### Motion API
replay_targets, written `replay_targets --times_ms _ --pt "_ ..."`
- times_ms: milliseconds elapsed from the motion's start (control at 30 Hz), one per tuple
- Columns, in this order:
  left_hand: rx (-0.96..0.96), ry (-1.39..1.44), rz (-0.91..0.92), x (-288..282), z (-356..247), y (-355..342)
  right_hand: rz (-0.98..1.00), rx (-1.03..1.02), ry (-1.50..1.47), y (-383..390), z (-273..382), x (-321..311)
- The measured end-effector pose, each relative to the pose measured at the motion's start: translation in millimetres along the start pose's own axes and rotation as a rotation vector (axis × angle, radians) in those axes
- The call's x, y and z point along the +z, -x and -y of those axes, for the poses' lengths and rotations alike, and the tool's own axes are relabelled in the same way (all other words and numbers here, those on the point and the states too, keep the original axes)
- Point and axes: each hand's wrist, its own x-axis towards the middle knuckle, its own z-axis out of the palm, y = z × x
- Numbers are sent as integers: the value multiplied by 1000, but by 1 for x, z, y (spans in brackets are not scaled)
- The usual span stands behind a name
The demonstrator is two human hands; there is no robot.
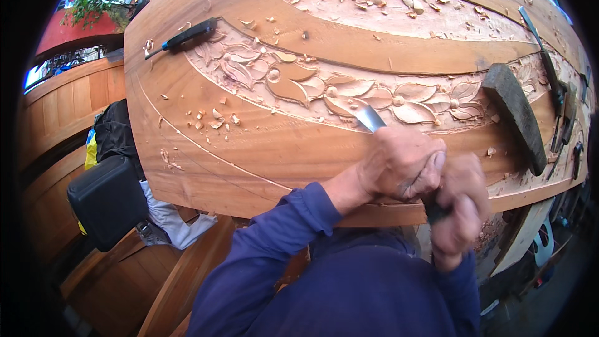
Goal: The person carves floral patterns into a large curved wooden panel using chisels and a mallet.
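Observation:
My left hand is closed around the shank of a carving gouge, whose shiny blade meets a carved petal in the relief band. My right hand, smeared by motion, is wrapped round the gouge's dark handle behind the left one. Flowers and leaves run along this sunken band of the wooden panel. To the right of my hands a dark wooden block lies across the band's lower edge. Beyond the band's left end rests a tool with a black handle.
Several chisels and gouges lie at the panel's right side. Wood shavings are scattered over the surface. A second recessed field spans the far part. Left of the panel are a black case and wooden boards.

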Motion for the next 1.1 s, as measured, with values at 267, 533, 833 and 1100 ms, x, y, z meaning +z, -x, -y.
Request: replay_targets --times_ms 267,533,833,1100 --pt "-49 -51 -3 -5 0 -6 -102 65 -174 4 -14 -27" --pt "-142 -139 -143 3 6 -11 -100 -40 -230 -22 -39 -15" --pt "89 -515 72 -63 -42 38 371 -181 -16 -8 -27 15" --pt "-388 -601 48 -71 -57 66 349 -199 250 14 -60 -53"
